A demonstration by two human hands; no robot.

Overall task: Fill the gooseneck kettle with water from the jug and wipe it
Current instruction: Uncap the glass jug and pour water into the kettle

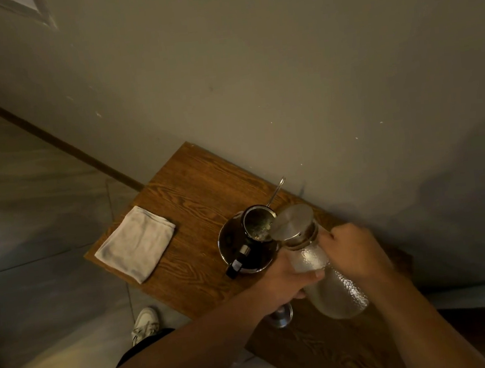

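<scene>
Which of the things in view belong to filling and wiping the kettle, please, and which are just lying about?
In use:
- glass jug, tilted, gripped by the left hand and right hand
- gooseneck kettle, open, on the wooden table
- kettle lid, lying near the left wrist
- folded white cloth, waiting for the wipe

Lying about:
- white shoe on the floor

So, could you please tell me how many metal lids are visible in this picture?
2. One lid is on the tilted jug, next to the kettle opening. The other lid lies on the table, partly hidden under the left forearm.
</scene>
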